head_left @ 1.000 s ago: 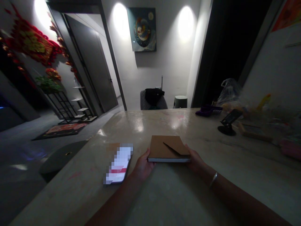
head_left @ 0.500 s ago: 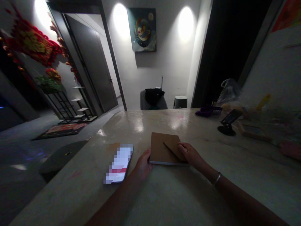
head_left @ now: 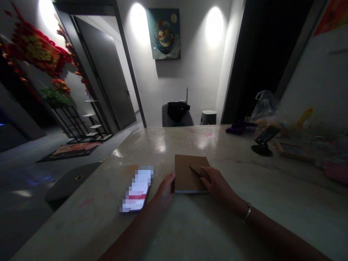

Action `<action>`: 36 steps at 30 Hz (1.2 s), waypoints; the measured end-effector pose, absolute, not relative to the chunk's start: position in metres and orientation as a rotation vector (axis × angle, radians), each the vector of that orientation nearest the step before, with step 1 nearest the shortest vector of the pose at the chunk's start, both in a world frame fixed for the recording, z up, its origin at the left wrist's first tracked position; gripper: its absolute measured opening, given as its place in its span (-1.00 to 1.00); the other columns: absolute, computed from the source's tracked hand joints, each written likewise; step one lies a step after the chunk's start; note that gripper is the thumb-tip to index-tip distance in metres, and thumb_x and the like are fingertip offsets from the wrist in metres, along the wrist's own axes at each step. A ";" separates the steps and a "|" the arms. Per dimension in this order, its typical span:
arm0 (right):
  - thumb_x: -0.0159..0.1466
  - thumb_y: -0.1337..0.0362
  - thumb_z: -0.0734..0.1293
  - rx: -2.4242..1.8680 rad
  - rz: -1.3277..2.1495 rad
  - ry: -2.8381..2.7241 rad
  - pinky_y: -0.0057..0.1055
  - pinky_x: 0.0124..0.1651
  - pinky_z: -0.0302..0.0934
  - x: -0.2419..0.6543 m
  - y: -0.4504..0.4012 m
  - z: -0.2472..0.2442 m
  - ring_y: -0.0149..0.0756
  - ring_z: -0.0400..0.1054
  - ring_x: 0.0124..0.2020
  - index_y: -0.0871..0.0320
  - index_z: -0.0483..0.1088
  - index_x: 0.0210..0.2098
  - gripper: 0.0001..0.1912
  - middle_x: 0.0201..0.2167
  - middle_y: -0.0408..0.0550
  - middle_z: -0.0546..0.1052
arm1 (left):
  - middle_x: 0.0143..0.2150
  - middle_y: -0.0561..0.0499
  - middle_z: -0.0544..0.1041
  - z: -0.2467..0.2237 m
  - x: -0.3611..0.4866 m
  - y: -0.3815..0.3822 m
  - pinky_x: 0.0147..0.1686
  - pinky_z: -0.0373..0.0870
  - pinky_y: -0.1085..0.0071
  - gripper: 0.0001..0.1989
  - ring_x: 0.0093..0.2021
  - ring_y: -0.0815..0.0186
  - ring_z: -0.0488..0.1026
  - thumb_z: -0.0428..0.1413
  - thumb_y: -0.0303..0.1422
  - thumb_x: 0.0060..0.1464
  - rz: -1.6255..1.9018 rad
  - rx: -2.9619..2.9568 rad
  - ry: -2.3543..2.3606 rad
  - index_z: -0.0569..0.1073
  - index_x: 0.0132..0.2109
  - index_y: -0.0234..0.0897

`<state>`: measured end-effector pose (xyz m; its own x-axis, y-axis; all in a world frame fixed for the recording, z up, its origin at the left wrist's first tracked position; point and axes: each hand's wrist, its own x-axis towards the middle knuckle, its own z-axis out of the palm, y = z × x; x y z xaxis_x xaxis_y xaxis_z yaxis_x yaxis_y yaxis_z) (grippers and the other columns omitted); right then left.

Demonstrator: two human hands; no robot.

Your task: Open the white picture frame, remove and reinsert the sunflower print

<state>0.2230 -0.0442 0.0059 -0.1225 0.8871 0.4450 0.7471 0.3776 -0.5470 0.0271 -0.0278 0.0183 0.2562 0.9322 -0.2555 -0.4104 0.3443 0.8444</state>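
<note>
A brown-covered book or notebook [head_left: 182, 174] lies on the pale marble table [head_left: 174, 232] in front of me. On its right part is a smaller brown flap or card [head_left: 197, 169], and my right hand [head_left: 214, 181] rests over it with bent fingers, covering the book's right edge. My left hand [head_left: 166, 188] holds the book's left edge, its fingertips against the side. To the left of that hand lies a phone [head_left: 138, 190] with a lit, blurred screen.
A black phone stand [head_left: 263, 143], a purple item [head_left: 239, 127] and a wooden frame [head_left: 293, 150] are at the table's right. A dark stool [head_left: 70, 183] stands off the left edge. Beyond the far edge is a grey chair [head_left: 166, 116].
My right hand has moved left and further over the book, with its fingers now lying across the flap or card. The book has straightened slightly and shifted a little toward me.
</note>
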 end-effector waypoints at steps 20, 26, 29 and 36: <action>0.12 0.18 0.18 -1.395 0.700 -1.541 -0.27 -0.09 0.18 0.234 -0.032 0.009 -0.22 0.33 -0.15 0.17 0.33 -0.13 -0.64 -0.15 0.03 0.45 | -0.30 -0.11 0.53 0.016 0.025 -0.028 -0.24 0.35 0.32 -0.81 -0.21 0.18 0.45 0.07 -0.38 -0.06 1.030 0.734 0.912 0.39 -0.25 -0.34; 0.13 0.15 0.16 -1.357 0.724 -1.395 -0.28 -0.10 0.18 0.236 -0.030 0.013 -0.22 0.34 -0.17 0.15 0.34 -0.18 -0.68 -0.21 -0.01 0.47 | -0.23 -0.11 0.50 0.013 0.021 -0.021 -0.25 0.32 0.33 -0.65 -0.22 0.18 0.44 0.07 -0.44 -0.07 1.169 0.965 1.177 0.30 -0.06 -0.31; 0.14 0.14 0.13 -1.340 0.744 -1.310 -0.30 -0.13 0.20 0.237 -0.031 0.015 -0.23 0.34 -0.20 0.16 0.33 -0.18 -0.66 -0.23 0.00 0.47 | -0.25 -0.10 0.49 0.013 0.019 -0.019 -0.25 0.30 0.34 -0.64 -0.24 0.18 0.43 0.08 -0.51 -0.11 1.170 1.086 1.275 0.34 -0.09 -0.31; 0.13 0.09 0.12 -1.337 0.780 -1.213 -0.31 -0.18 0.21 0.239 -0.031 0.015 -0.21 0.33 -0.21 0.17 0.31 -0.18 -0.62 -0.21 0.02 0.46 | -0.24 -0.08 0.49 0.013 0.018 -0.020 -0.17 0.27 0.34 -0.65 -0.17 0.18 0.39 0.08 -0.60 -0.18 1.233 1.047 1.213 0.41 -0.17 -0.27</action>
